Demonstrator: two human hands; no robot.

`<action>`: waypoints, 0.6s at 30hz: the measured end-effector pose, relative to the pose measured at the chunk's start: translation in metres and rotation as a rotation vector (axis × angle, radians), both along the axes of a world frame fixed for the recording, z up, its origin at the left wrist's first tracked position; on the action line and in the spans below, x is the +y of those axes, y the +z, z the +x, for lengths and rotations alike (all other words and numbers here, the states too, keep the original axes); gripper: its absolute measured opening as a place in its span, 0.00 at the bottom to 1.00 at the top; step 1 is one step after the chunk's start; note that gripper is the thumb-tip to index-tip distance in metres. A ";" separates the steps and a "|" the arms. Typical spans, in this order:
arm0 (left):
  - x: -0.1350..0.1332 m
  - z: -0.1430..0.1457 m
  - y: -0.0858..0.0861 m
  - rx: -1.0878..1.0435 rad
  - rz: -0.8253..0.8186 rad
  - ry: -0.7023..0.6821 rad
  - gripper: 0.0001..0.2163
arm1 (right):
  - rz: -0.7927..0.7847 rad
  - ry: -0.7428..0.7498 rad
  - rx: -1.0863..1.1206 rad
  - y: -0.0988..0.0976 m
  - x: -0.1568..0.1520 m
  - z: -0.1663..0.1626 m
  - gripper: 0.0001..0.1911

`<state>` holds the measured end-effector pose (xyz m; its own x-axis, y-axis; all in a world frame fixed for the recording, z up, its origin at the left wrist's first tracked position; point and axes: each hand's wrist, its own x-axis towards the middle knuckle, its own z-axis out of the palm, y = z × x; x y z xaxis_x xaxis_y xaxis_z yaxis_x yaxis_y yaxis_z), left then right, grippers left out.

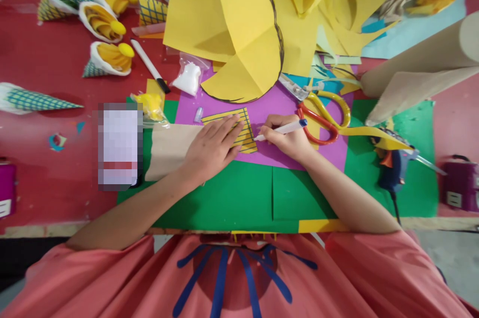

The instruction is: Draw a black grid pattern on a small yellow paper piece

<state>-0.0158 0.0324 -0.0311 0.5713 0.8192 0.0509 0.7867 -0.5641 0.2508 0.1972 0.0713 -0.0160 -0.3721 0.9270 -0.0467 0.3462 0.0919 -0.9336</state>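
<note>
My left hand (215, 146) lies flat with its fingers stretched over a small piece of yellow paper (250, 131) that bears dark grid lines. In my right hand (286, 136) is a white marker with a blue end (288, 127), its tip at the yellow paper's right edge. Under both lies a purple sheet (318, 156) on green sheets (232, 198). A small clear pen cap (198, 114) rests left of the yellow paper. Part of a beige paper strip (170, 146) is hidden by my left hand.
Scissors with red and yellow handles (318, 113) lie right of my right hand, near a glue gun (392, 168). Behind stands a yellow cut circle (250, 38) with a black outline. Several paper cones (103, 23), a black-capped marker (149, 64) and a brown paper roll (419, 58) surround the work.
</note>
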 end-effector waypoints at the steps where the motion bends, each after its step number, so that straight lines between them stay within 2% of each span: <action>1: 0.000 0.000 0.000 0.008 0.005 -0.001 0.23 | -0.004 0.005 0.012 0.000 0.000 0.000 0.13; 7: 0.000 -0.001 -0.001 -0.005 0.001 -0.009 0.26 | 0.022 -0.035 0.010 -0.001 0.000 0.000 0.13; 12: 0.000 -0.001 -0.001 0.019 0.009 -0.010 0.26 | 0.052 -0.003 -0.002 -0.001 -0.001 -0.001 0.13; 18: 0.000 -0.001 -0.001 0.023 0.017 -0.013 0.26 | -0.016 0.064 0.054 0.001 0.000 0.002 0.13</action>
